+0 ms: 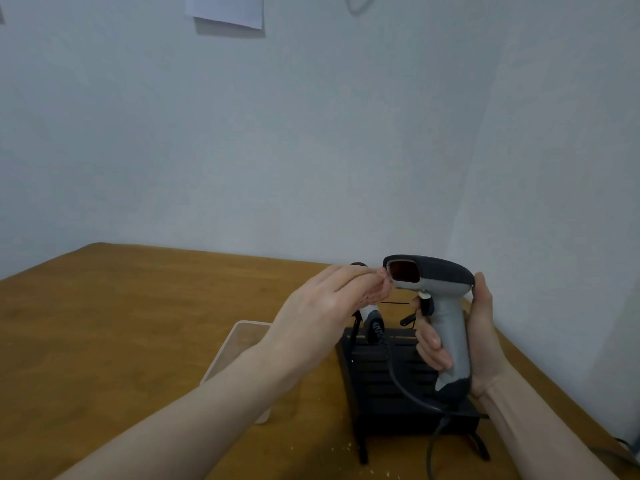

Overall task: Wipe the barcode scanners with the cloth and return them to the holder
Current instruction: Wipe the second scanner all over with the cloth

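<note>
lower right of the frame: right hand (pixel 481 337) wrapped around the scanner (pixel 440 306) grip; left hand (pixel 325 306) fingers pinch a cloth (pixel 483 292) against its window, above the holder (pixel 388 375).

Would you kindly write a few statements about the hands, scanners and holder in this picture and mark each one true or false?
1. The right hand holds a grey scanner by its handle. True.
2. The left hand is empty. False: it presses a pinkish cloth beside the scanner's red window.
3. The black holder stands on a wooden table. True.
4. The held scanner is cordless. False: a grey cable runs from its base.
5. A second scanner sits at the holder. True.
</note>
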